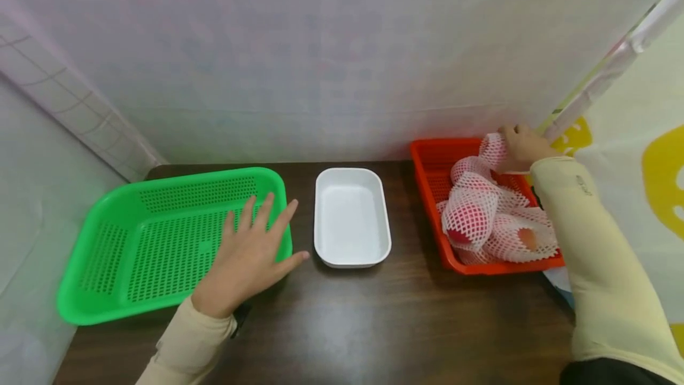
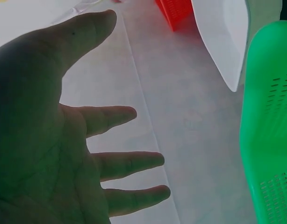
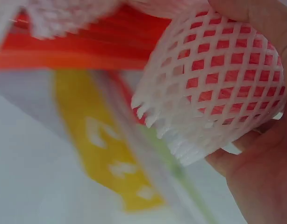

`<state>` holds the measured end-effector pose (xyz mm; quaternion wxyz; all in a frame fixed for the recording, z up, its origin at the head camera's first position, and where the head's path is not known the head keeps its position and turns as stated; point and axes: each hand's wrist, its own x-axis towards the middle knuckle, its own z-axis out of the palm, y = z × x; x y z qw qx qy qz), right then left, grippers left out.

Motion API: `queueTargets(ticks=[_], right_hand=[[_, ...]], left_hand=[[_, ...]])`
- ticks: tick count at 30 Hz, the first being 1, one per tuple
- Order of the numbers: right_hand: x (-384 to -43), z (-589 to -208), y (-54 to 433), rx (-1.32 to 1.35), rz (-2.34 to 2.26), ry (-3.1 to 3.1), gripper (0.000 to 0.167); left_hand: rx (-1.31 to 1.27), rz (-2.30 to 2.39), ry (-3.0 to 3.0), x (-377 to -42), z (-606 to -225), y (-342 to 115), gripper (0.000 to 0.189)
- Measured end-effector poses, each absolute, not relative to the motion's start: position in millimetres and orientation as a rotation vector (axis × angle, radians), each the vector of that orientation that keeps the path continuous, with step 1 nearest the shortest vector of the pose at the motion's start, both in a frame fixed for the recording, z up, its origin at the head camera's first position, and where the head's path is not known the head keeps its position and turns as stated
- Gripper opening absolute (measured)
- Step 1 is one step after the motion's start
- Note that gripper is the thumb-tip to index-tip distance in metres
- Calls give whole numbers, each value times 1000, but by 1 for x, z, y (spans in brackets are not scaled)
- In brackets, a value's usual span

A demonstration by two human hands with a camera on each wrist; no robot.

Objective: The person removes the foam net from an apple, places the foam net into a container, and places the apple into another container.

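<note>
My right hand (image 1: 526,148) grips a red round fruit in a white foam net (image 3: 227,70) at the back right corner of the red basket (image 1: 427,198). The right wrist view shows the thumb over the top of the net and fingers round its far side. Inside that basket lie several more net-wrapped fruits (image 1: 470,212); their exact kind is hard to tell through the netting. With fingers spread, my left hand (image 1: 248,254) hovers by the right side of the green basket (image 1: 171,248), holding nothing.
A white rectangular dish (image 1: 351,215) stands between the two baskets on the dark wooden table (image 1: 363,319). Pale sheeting (image 1: 320,76) hangs behind the table. On the right is a sheet with yellow shapes (image 1: 665,180), close to my right arm.
</note>
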<state>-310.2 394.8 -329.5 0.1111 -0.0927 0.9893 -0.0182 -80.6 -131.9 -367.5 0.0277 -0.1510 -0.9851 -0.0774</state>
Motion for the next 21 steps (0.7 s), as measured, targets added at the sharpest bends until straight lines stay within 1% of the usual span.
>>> queueTargets(ticks=[3,5,10,12,16,21], right_hand=[[-310,-311,387,-397,-131,2971,97],[-301,-296,374,-508,-181,3004,101],[-260,-276,333,-1011,-100,3101,105],[-246,-276,319,-1189,-24,3131,105],[-219,-286,294,-1411,35,3146,107],[-184,-319,262,-1632,-86,3097,102]], left_hand=[[-479,-252,-3037,-82,-367,-131,90],[-488,-258,-3029,-83,-367,-130,89],[-531,-302,-2978,-84,-367,-130,83],[-544,-347,-2935,-85,-367,-130,77],[-547,-460,-2837,-87,-368,-126,62],[-524,-605,-2811,-83,-375,-120,46]])
